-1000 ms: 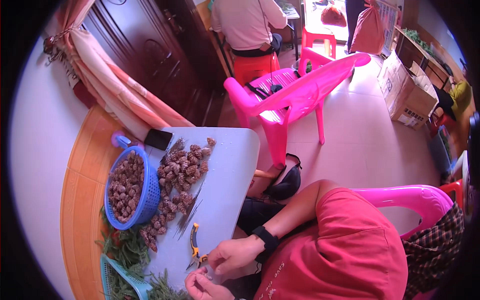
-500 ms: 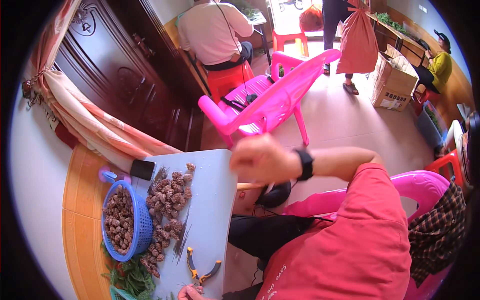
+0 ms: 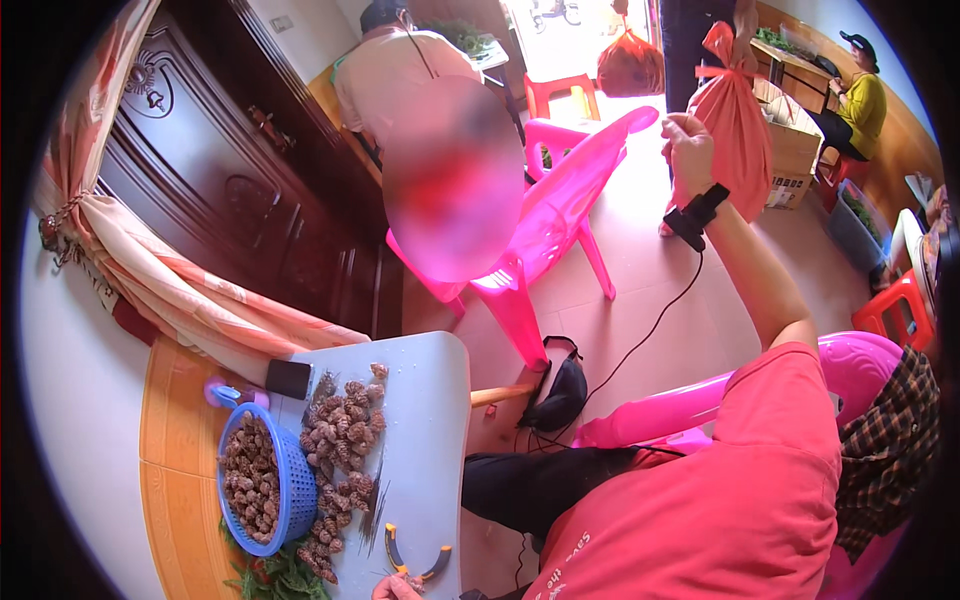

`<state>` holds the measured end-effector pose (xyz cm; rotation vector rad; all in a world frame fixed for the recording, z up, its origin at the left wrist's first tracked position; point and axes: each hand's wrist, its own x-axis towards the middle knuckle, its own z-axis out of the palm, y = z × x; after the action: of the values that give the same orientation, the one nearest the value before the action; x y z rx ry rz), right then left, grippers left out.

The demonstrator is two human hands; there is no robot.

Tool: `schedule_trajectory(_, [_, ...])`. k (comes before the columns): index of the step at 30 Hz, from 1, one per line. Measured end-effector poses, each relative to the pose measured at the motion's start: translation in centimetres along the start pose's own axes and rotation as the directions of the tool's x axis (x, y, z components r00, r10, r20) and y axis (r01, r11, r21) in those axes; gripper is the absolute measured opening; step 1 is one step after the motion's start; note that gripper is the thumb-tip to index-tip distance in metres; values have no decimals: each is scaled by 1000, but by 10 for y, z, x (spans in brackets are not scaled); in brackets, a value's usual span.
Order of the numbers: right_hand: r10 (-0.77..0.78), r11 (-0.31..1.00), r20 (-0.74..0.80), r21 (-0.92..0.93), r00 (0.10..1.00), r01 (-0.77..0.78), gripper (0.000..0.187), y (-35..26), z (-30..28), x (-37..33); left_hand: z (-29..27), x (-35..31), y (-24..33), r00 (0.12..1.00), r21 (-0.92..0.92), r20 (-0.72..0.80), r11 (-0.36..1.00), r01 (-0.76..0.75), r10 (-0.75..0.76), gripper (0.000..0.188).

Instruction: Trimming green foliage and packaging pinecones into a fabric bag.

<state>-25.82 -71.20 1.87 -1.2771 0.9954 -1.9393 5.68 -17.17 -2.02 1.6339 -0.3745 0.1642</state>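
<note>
Pine cones [image 3: 345,425] near left look rough and matt — blue basket [image 3: 298,490] is smooth plastic. Far-left door [image 3: 215,190] looks like glossy wood, pink chair [image 3: 562,215] shiny plastic.

the person's right arm is stretched out and away from the body, the right forearm [image 3: 762,270] slanting up and leftward in view to the right hand [image 3: 690,150], lifted high with its fingers curled and bunched together. the left hand [image 3: 398,588] sits far lower, at the bottom edge, only its fingers partly showing; its wrist is out of view.
</note>
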Motion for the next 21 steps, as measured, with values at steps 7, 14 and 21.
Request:
schedule_trajectory(7, [485, 868, 233, -243, 843, -432, 14, 119, -34, -35, 4, -2, 5, 999, 18, 24, 999, -43, 43, 18])
schedule_trajectory(14, [384, 767, 540, -639, 749, 68, 13, 244, -54, -85, 13, -5, 5, 998, 70, 51, 996, -45, 42, 16])
schedule_trajectory(21, [799, 391, 310, -919, 515, -52, 17, 262, -24, -170, 22, -10, 9, 999, 117, 39, 992, -40, 35, 11])
